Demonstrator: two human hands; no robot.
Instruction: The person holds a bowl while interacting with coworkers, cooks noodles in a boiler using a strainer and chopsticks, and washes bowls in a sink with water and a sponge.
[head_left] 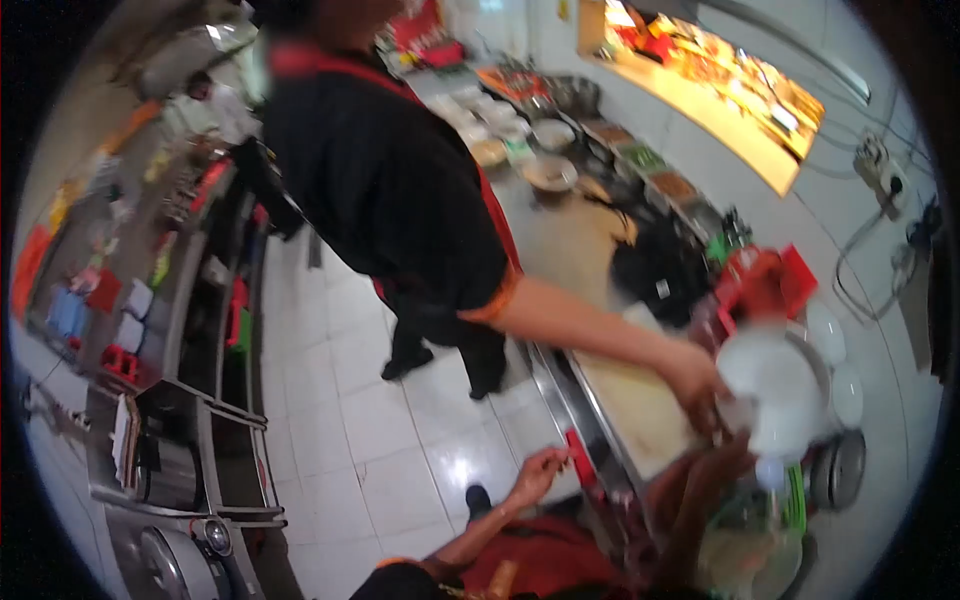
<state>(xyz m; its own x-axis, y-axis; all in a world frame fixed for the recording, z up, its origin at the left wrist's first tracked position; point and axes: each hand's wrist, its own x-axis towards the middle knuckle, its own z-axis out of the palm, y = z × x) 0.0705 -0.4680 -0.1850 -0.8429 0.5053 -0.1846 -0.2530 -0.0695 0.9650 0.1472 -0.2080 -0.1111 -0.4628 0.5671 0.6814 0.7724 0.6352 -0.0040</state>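
Observation:
Blurred by motion, a white bowl (pixel 772 400) is at the right, above the counter's near end. My right hand (pixel 732 455) is at its lower left edge, with fingers closed there; the exact grip is smeared. Just above my fingers, a co-worker's hand (pixel 697 388) reaches in from the left and meets the same side of the bowl. My left hand (pixel 538 478) is in front of my body, fingers loosely bent and apart, with nothing visible in it. Close to its fingertips is a red strip-like object (pixel 580 458) at the counter's edge.
A co-worker in black (pixel 390 180) stands close, left of the counter. A cutting board (pixel 640 410), bowls (pixel 550 172) and ingredient trays (pixel 640 158) line the counter. A red basket (pixel 795 280) and a green-rimmed container (pixel 795 500) flank the white bowl. Steel shelving (pixel 190 380) stands left.

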